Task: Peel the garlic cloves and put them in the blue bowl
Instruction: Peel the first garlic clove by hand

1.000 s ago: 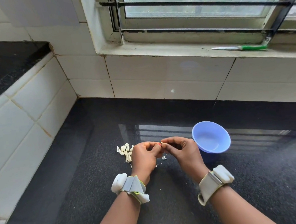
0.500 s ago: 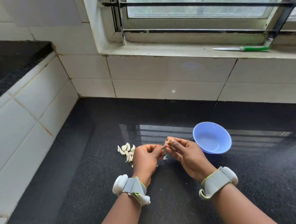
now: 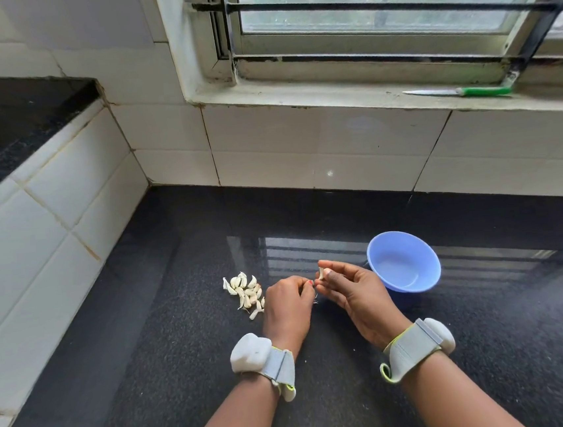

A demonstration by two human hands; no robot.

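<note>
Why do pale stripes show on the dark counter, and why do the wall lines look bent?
Head view: the glossy black stone counter mirrors the daylit barred window, hence the stripes beside the round blue plastic bowl; the wide-angle lens bows the white wall tiles.

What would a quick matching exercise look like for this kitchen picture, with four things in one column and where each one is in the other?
Things:
1. blue bowl
2. pile of garlic cloves
3. green-handled knife
4. single garlic clove

Places:
A. on the window sill
B. pinched in the right hand
C. on the counter, just right of the right hand
D. on the counter, left of the left hand

Pairs: 1-C, 2-D, 3-A, 4-B
</note>
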